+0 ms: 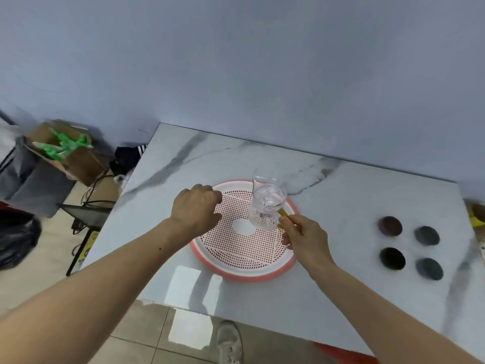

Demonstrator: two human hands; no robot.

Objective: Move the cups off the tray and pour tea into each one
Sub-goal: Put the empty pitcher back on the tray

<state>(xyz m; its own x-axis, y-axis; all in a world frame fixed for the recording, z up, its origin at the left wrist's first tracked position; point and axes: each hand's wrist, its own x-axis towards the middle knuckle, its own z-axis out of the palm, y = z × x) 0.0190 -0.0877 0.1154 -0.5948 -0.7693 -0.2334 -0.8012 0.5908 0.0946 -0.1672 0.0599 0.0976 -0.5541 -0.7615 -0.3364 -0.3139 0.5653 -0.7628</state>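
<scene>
We find a round pink-rimmed tray [242, 271] with a perforated white insert near the middle of the marble-patterned counter [341, 185]. A clear glass pitcher [266, 203] is over the far right part of the tray, roughly upright; we cannot tell whether it touches the insert. The right hand [304, 239] grips its yellow handle [283, 213], fingers [287, 227] clamped around it. The left hand [195, 208] hovers over the tray's left edge, fingers curled inward and holding nothing that we can see. Four small dark cups [390, 226] [427, 235] [392, 258] [429, 268] sit on the counter well to the right of the tray, two by two, apart from one another. Their contents are too blurred to judge.
</scene>
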